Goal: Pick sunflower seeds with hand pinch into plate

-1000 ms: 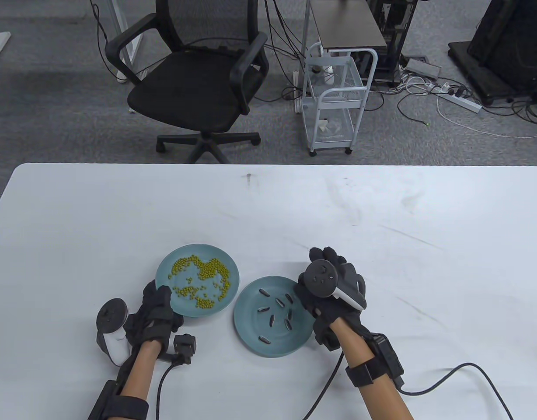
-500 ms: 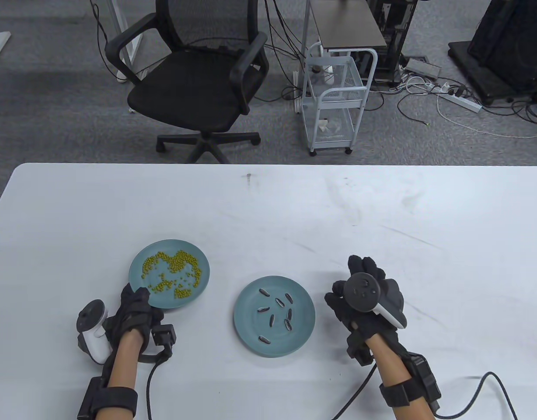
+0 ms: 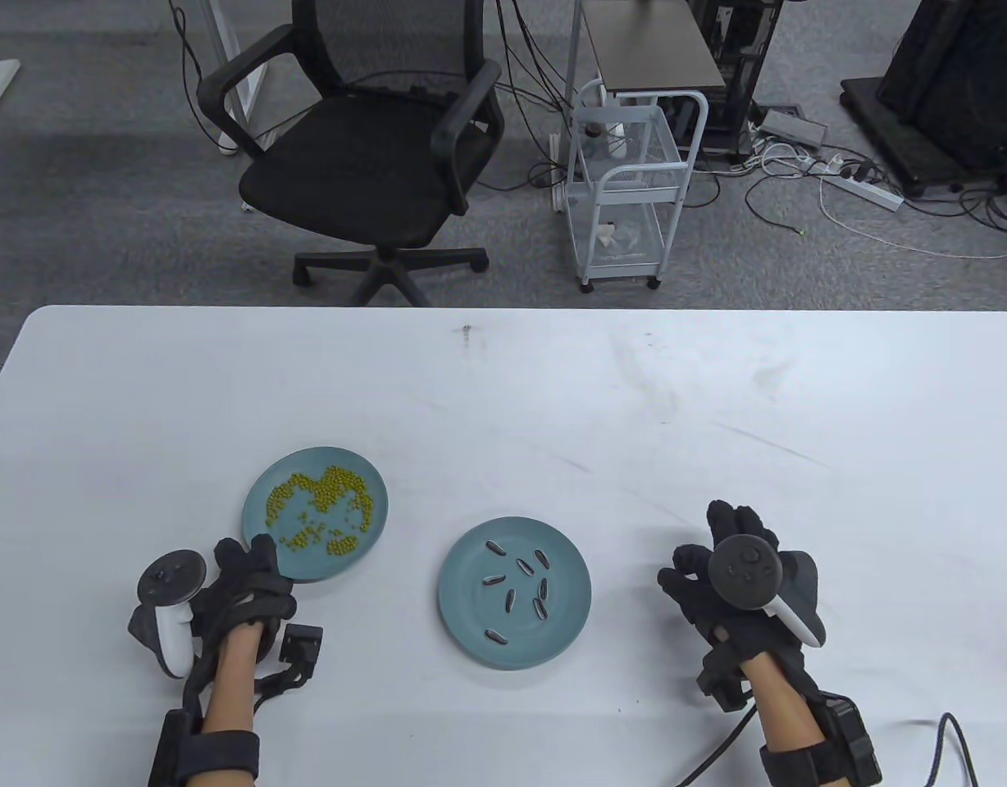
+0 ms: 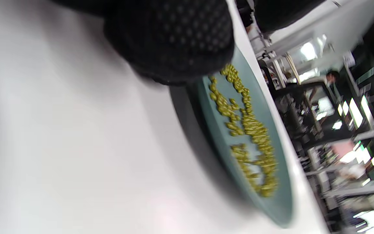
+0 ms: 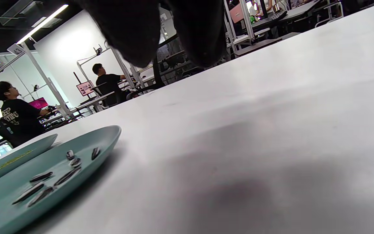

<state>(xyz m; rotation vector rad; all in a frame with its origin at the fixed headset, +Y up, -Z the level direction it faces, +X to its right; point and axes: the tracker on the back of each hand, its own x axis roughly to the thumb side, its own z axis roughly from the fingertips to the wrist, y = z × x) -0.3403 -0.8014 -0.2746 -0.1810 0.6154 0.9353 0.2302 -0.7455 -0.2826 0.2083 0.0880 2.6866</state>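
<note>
Two seated people point(image 5: 10, 109), right wrist view only

Striped sunflower seeds point(image 3: 520, 586) on teal plate point(image 3: 471, 631)

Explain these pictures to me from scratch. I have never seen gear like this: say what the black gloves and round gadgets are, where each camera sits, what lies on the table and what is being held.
There is no robot here: a person wears black sensor gloves, with a round tracker strapped to the back of each hand. One camera looks down at the white table; a small camera rides on each wrist, so those views are tilted and close.

Two teal plates lie on the table. The plate of sunflower seeds sits in the middle. The plate of small yellow-green beads sits to its left.

The left hand touches the near rim of the bead plate; the left wrist view shows a gloved fingertip over that rim. The right hand is to the right of the seed plate, touching neither plate. I cannot tell whether its fingers pinch a seed.
</note>
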